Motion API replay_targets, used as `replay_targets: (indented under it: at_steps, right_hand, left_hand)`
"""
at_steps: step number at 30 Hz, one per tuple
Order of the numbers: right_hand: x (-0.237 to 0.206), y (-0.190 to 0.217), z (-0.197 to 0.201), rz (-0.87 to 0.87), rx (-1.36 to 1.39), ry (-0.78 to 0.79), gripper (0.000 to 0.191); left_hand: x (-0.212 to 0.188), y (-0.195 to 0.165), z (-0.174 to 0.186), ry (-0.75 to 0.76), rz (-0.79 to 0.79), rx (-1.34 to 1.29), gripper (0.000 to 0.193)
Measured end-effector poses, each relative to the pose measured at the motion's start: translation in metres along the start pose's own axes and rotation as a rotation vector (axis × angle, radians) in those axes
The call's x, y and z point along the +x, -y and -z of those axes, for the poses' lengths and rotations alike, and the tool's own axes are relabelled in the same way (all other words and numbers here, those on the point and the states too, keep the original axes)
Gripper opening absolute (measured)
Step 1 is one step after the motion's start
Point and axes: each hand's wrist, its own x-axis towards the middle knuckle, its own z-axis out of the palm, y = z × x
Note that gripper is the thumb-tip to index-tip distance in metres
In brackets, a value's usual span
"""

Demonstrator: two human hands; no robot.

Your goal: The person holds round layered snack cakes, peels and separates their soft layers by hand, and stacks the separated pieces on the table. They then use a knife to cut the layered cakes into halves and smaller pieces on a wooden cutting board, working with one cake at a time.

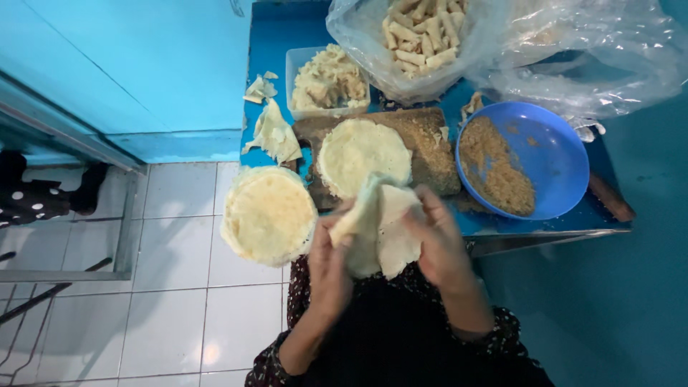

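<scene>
Both hands – left hand, right hand – pinch one thin pale round pastry sheet between them, fingers clamped on its edges, apparently to peel it apart. At 12 o'clock one more sheet lies on the brown crumbed board; at 9, a stack of sheets (uncountable); at 2, one blue plastic bowl of crumbs.
</scene>
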Motion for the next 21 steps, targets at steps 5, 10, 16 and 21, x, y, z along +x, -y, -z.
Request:
replay_targets:
  at_steps: [5,10,16,21]
  right_hand:
    - [-0.001,-0.005,0.008,-0.056,-0.119,0.107,0.03]
    - [0.005,0.008,0.032,-0.216,0.099,0.082,0.04]
    - [-0.002,0.015,0.058,-0.165,0.089,0.065,0.039]
    - [-0.004,0.053,0.067,-0.08,0.006,-0.337,0.033]
  left_hand:
    - [-0.009,0.001,-0.001,-0.031,-0.012,0.113,0.025]
    - [-0.015,-0.024,0.024,-0.318,0.201,-0.265,0.02]
    - [-0.028,-0.062,0.048,-0.526,0.146,-0.252,0.027]
    - [-0.03,-0.083,0.075,-0.653,-0.139,-0.14,0.038]
